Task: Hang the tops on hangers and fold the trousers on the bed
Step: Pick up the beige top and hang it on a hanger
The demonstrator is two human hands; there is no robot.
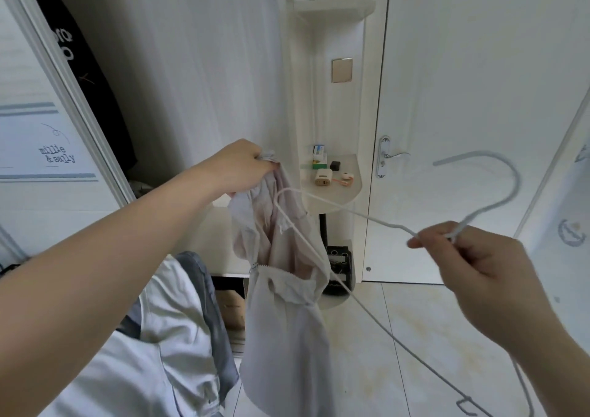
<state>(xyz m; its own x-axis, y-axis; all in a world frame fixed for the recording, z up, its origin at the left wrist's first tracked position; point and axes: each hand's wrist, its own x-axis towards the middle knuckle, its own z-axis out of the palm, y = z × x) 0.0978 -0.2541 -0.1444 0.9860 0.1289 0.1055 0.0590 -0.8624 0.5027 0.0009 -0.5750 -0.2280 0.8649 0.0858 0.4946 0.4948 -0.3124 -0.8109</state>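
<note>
Closest in, at lower left, the left forearm [111, 257] crosses over a heap of pale and grey clothes [166, 336], probably the next items to sort; whether they lie on the bed cannot be told. At the end of that arm the left hand [238, 169] is fisted round a bunched upper edge of the pale top [284, 304], which hangs limp in the air in front of the corner shelf [348, 189] and above the tiled floor [415, 336]. That fist is the first hazard. With the cloth gathered so tightly, the neck opening is likely squeezed closed. One wire shoulder of the hanger [472, 154] lies against the top's upper part and could catch in a fold or a sleeve instead of sliding inside; whether it is already inside cannot be told. Farther right, the right hand [479, 276] pinches the hanger just below its hook between thumb and fingertips, the other fingers curled. So light a pinch on thin wire would let the frame twist or swing, and its other shoulder sits low by the right wrist. If either hold loosens, the top would drop to the floor.
</note>
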